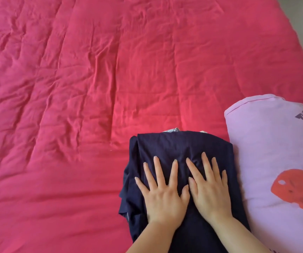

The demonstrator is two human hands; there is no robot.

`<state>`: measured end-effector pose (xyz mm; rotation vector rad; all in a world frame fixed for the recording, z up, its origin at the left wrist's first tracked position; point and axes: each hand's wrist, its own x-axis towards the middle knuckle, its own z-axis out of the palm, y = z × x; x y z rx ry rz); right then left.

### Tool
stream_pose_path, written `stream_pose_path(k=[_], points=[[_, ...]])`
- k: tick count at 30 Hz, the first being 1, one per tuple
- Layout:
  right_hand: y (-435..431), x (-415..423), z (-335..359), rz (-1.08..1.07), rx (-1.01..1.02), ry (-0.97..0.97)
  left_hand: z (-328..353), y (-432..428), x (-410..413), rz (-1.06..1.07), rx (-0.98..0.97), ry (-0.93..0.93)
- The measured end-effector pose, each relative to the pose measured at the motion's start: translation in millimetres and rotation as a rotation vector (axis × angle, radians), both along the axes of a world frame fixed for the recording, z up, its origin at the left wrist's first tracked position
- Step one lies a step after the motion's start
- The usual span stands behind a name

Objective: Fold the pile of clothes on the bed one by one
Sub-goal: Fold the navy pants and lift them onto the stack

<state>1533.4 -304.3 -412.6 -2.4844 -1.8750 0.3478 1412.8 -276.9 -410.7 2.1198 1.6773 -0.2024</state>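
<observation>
Grip released: left hand (162,196) and right hand (209,194) press flat on folded navy garment (174,143).

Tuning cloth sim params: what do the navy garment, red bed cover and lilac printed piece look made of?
Navy garment: thin matte knit, likely jersey; limp soft folds along its edge.
Red bed cover: woven, slight sheen, probably padded; puffy stitched channels, sharp creases.
Lilac printed piece: matte cotton-like fabric with a flat red and grey print; fibre uncertain.

Garment (174,145) on bed (74,88), beside pillow (275,147)
</observation>
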Motion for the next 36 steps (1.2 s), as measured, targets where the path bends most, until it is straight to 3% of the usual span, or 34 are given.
stream_pose_path(k=[4, 9, 16, 20, 25, 30, 36], points=[[9, 11, -26, -0.037, 0.048, 0.096, -25, 9, 13, 0.005, 0.001, -0.022], [15, 10, -9, -0.031, 0.004, 0.126, -24, 10, 10, -0.006, 0.024, 0.020], [7, 1, 40, -0.039, -0.215, 0.133, 42, -7, -12, -0.060, 0.011, 0.006], [-16, -26, 60, -0.173, -0.196, 0.238, 56, -25, -24, -0.070, -0.008, 0.032], [-39, -26, 29, -0.177, -0.211, 0.153, 27, -36, -11, -0.068, -0.029, 0.025], [-42, -13, -13, -0.195, -0.112, 0.131, -22, -35, 4, -0.089, 0.076, -0.007], [-40, -18, 11, -0.208, -0.070, 0.207, 25, -28, -5, -0.116, -0.064, 0.075]])
